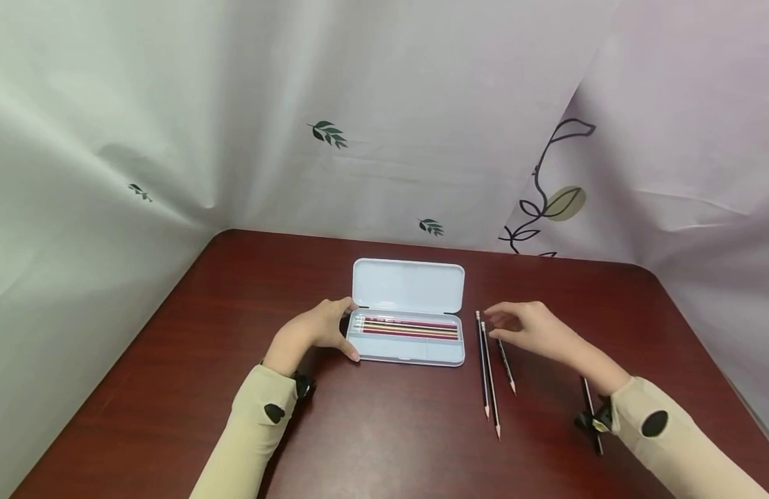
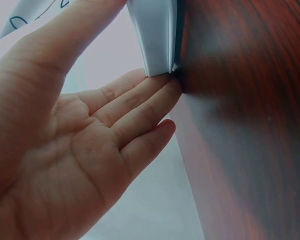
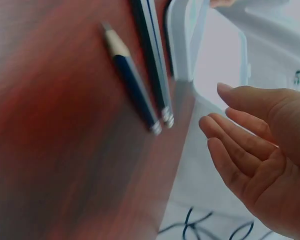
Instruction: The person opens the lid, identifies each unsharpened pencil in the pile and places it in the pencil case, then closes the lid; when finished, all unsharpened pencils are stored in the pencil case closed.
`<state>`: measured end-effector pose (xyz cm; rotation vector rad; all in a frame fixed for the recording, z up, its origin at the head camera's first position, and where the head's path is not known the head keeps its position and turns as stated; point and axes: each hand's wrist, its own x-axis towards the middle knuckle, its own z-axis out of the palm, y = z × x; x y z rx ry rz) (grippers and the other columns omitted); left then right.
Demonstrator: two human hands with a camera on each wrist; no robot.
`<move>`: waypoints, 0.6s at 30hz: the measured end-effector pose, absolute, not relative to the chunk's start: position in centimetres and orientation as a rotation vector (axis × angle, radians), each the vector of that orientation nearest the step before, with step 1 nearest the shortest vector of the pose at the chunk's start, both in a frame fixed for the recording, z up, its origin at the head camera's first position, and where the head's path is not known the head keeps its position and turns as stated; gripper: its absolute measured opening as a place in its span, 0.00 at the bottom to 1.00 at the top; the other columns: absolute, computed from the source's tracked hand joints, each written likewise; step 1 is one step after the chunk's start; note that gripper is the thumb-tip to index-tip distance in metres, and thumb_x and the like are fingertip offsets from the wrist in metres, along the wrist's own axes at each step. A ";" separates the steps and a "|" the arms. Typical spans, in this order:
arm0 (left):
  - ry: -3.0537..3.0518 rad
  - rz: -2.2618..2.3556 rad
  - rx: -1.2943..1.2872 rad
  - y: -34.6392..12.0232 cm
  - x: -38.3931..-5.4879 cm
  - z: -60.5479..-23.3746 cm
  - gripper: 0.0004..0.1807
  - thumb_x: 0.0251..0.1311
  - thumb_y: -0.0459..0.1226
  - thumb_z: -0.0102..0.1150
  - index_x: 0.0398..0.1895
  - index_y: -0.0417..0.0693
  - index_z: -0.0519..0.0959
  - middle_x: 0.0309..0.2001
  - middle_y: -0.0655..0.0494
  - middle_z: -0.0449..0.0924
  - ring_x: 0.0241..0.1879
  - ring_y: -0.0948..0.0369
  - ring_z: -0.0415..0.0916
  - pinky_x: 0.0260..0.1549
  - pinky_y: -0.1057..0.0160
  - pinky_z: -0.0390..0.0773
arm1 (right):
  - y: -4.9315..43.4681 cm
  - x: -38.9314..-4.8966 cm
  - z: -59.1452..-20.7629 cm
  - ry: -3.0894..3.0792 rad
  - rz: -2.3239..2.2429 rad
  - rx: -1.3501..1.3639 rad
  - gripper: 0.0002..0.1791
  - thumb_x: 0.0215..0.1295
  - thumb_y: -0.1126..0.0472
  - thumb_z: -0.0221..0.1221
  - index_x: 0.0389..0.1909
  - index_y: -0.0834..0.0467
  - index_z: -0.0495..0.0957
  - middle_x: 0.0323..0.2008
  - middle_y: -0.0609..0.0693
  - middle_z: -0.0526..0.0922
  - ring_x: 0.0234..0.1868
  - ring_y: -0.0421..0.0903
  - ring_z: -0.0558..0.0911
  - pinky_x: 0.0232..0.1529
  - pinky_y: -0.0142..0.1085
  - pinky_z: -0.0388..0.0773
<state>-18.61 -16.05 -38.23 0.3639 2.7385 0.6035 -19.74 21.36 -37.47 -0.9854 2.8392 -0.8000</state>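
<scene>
A pale blue pencil case [image 1: 384,348] lies with its lid [image 1: 408,285] raised at the back. Several striped pencils [image 1: 409,328] fill its rear compartment. My left hand [image 1: 312,327] grips the case's left end, thumb at the front corner and fingers at the back; its fingertips meet the case edge in the left wrist view. To the right of the case lie two long dark pencils [image 1: 491,381] and a shorter one [image 1: 507,367]. My right hand [image 1: 534,329] hovers beside their eraser ends, fingers loosely bent, thumb apart, nothing between them.
Another dark pencil [image 1: 588,402] lies under my right wrist, partly hidden by it. The dark red wooden table [image 1: 384,430] has rounded far corners. A pale curtain [image 1: 384,187] with leaf prints hangs around its back and sides.
</scene>
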 end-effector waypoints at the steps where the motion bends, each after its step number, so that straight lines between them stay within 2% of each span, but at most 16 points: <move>1: 2.739 0.606 0.361 -16.1 -18.6 -38.3 0.47 0.26 0.50 0.80 0.55 0.44 0.69 0.57 0.45 0.73 0.56 0.53 0.70 0.54 0.52 0.70 | 21.9 -19.4 -37.5 2.864 -0.801 -0.979 0.19 0.52 0.64 0.67 0.47 0.62 0.78 0.35 0.51 0.85 0.36 0.44 0.83 0.36 0.37 0.80; 5: 2.731 0.619 0.363 -15.9 -18.5 -38.4 0.47 0.27 0.49 0.80 0.55 0.43 0.69 0.58 0.44 0.73 0.57 0.53 0.69 0.54 0.52 0.70 | 24.5 -18.2 -37.8 2.977 -0.772 -0.954 0.24 0.51 0.63 0.68 0.50 0.62 0.76 0.37 0.53 0.85 0.37 0.47 0.84 0.36 0.41 0.79; 9: 2.725 0.609 0.362 -15.8 -18.5 -38.4 0.47 0.27 0.50 0.80 0.56 0.43 0.69 0.58 0.44 0.73 0.57 0.52 0.69 0.55 0.52 0.70 | 27.3 -16.8 -38.4 3.054 -0.754 -0.856 0.27 0.50 0.59 0.69 0.52 0.60 0.75 0.38 0.51 0.85 0.37 0.47 0.83 0.33 0.38 0.77; 13: 2.734 0.595 0.357 -15.9 -18.6 -38.4 0.47 0.26 0.50 0.80 0.55 0.44 0.69 0.57 0.45 0.73 0.57 0.52 0.69 0.54 0.53 0.70 | 29.6 -15.5 -39.0 3.074 -0.787 -0.723 0.28 0.48 0.57 0.70 0.52 0.58 0.75 0.38 0.50 0.84 0.36 0.41 0.82 0.30 0.31 0.75; 18: 2.729 0.602 0.344 -16.2 -18.7 -38.4 0.47 0.26 0.50 0.80 0.54 0.45 0.69 0.57 0.45 0.73 0.57 0.52 0.69 0.54 0.53 0.70 | 31.3 -14.2 -39.5 3.067 -0.808 -0.512 0.29 0.46 0.54 0.71 0.49 0.59 0.75 0.35 0.48 0.83 0.32 0.30 0.79 0.31 0.27 0.74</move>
